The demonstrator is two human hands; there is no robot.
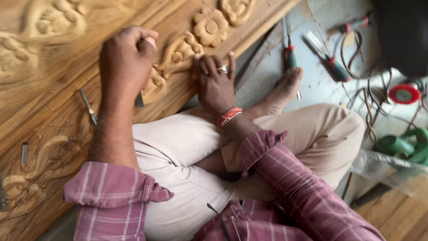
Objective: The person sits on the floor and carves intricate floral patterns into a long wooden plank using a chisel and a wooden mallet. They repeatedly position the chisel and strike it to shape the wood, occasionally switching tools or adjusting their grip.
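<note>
On the carved wooden panel (53, 102), the left hand (126, 56) is fisted around a chisel (139, 99), while the right hand (216, 82) lies flat, fingers narrowly spread, holding nothing

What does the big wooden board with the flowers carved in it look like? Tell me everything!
The carved wooden board is long, light golden-brown wood, lying slanted across the person's lap. Raised carvings run along it: a round flower, curly leaves and scrolls. Plain flat bands border the carving. The left hand is closed in a fist over it, gripping a small metal tool against the carving. The right hand rests flat on the carving. Two thin metal tools lie loose on it.
</note>
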